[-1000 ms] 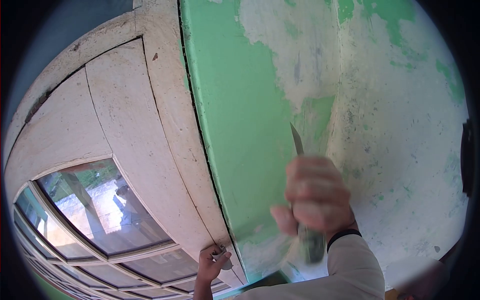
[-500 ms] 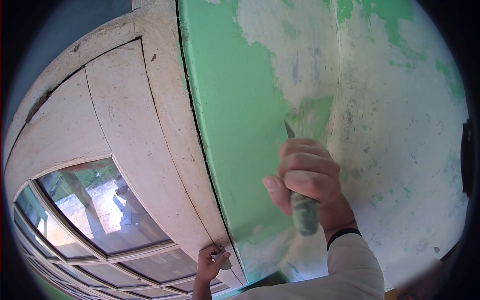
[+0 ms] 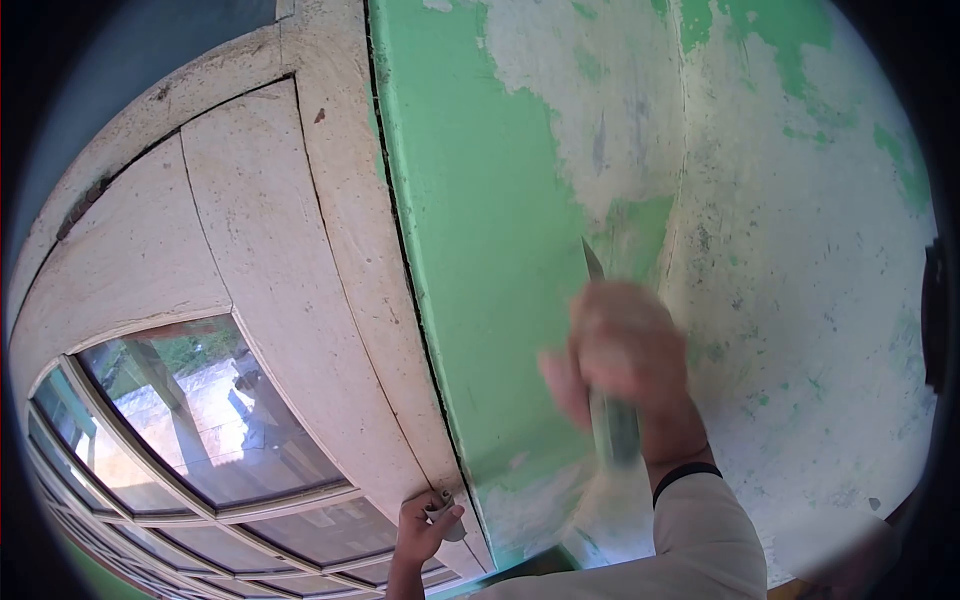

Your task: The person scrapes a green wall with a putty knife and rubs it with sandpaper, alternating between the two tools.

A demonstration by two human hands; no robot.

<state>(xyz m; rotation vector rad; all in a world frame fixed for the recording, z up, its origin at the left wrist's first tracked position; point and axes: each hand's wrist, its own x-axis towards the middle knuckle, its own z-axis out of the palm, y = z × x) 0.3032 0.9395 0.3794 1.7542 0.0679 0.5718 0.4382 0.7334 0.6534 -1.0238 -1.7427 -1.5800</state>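
Observation:
My right hand [image 3: 628, 345], blurred by motion, is wrapped in a fist around the greenish, paint-smeared handle of a knife [image 3: 592, 258]. Its narrow pointed blade rises from the top of the fist, and the tip overlaps the green paint of the wall [image 3: 490, 260] beside a stripped patch. The handle's lower end sticks out under the fist. Lower down, my left hand [image 3: 425, 525] has its fingers closed around a greyish door handle [image 3: 448, 520] near the edge of the whitish wooden door, partly hidden by the fingers.
To the left stands the worn whitish wooden door [image 3: 270, 200] with glass panes [image 3: 210, 410] showing reflections. A dark gap runs between the woodwork and the wall. On the right the wall surface [image 3: 800, 300] is mostly pale, with leftover green flecks.
My right hand and the knife have moved slightly to the right in view and become blurred. The door and wall have shifted a little right too, while my left hand keeps its hold.

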